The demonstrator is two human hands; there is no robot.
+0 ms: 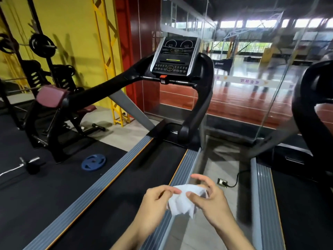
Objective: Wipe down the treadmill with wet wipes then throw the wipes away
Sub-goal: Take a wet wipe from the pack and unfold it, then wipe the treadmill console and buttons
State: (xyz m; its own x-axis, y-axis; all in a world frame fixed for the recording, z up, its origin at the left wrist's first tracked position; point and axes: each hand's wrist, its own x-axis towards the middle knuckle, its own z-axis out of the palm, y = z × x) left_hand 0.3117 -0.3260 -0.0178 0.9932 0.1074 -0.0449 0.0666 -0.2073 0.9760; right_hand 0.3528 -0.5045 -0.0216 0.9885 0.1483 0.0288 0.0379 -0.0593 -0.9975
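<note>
Head view: the left hand (155,201) and right hand (207,197) both pinch a crumpled white wet wipe (182,200) between them, above the treadmill (137,177) side rail. The wipe touches no surface; wiping and disposal apparently remain outstanding, and no bin is visible.

I log what I cannot read. Treadmill (126,177): near end of the deck cut off by the bottom edge. Console (175,56): button labels too small to tell. Second treadmill (306,123): cropped at the right edge. Wet wipe (183,199): partly hidden behind the left hand (153,204) and right hand (210,199). Hall beyond the glass wall (252,69): blurred.
</note>
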